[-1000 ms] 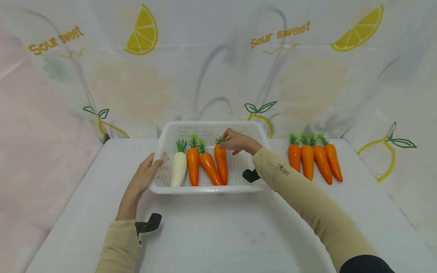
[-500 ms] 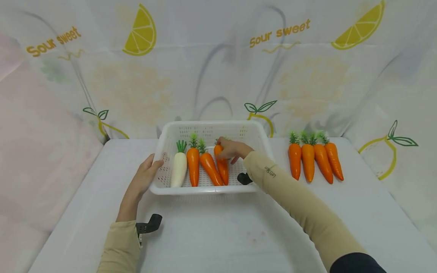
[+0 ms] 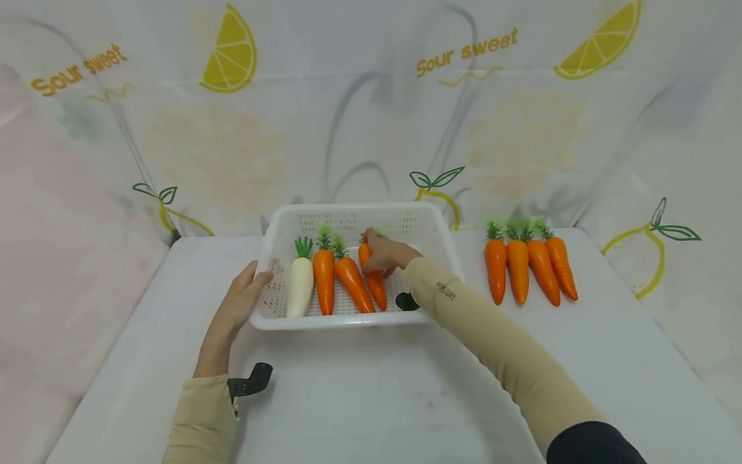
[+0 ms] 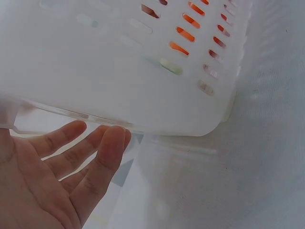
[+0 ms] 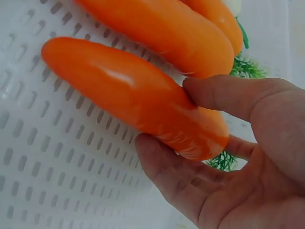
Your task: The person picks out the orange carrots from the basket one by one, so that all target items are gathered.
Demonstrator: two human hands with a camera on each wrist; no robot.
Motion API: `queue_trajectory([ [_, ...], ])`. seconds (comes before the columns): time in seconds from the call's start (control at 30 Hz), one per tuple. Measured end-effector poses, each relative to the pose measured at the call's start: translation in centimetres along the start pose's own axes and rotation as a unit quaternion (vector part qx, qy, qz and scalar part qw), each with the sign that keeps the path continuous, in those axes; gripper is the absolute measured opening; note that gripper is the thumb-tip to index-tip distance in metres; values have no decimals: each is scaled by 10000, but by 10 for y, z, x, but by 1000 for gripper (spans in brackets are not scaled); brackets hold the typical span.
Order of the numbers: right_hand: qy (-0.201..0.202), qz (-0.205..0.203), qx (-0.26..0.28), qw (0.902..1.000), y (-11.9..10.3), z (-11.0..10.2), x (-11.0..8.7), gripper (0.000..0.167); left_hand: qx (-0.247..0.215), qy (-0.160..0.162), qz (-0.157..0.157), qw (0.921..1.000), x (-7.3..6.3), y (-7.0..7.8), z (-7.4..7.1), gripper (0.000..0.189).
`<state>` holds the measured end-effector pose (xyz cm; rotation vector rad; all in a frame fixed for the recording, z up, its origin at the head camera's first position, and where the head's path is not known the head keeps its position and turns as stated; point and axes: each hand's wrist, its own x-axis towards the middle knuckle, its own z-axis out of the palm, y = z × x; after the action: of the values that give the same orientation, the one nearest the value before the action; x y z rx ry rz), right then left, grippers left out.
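Inside the white plastic basket [image 3: 423, 317], my right hand [image 3: 387, 252] pinches the upper part of the rightmost carrot [image 3: 377, 293]. In the right wrist view, thumb and fingers lie on either side of that carrot [image 5: 114, 78], which rests over the perforated basket floor; part of its leafy top is hidden. My left hand [image 3: 239, 299] holds the basket's left rim, and the left wrist view shows the thumb and fingertips at the rim edge. Left of the held carrot lie two more carrots [image 3: 326, 280] [image 3: 353, 283] and a white radish [image 3: 299, 287] with green leaves.
Several carrots [image 3: 518, 274] lie side by side on the white table [image 3: 359, 393], right of the basket. Behind the table hangs a printed cloth [image 3: 313, 142]. Dark wrist straps with camera mounts [image 3: 252, 380] sit at my wrists.
My right hand has come down from the leafy top onto the body of the rightmost carrot, which has shifted slightly. My left hand has stayed at the basket rim.
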<state>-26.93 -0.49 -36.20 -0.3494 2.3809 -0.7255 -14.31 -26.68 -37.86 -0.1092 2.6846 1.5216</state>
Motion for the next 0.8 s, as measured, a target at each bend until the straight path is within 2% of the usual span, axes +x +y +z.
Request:
queue_trajectory([
  [0.17, -99, -136, -12, 9999, 4, -2, -1, 68, 8, 1, -20, 10000, -2, -1, -1, 51],
  [0.47, -234, -348, 308, 9986, 3, -14, -10, 66, -35, -4, 63, 10000, 0, -2, -1, 52],
  [0.8, -34, -649, 477, 9967, 3, -27, -26, 60, -28, -17, 3, 10000, 2, -3, 0, 53],
])
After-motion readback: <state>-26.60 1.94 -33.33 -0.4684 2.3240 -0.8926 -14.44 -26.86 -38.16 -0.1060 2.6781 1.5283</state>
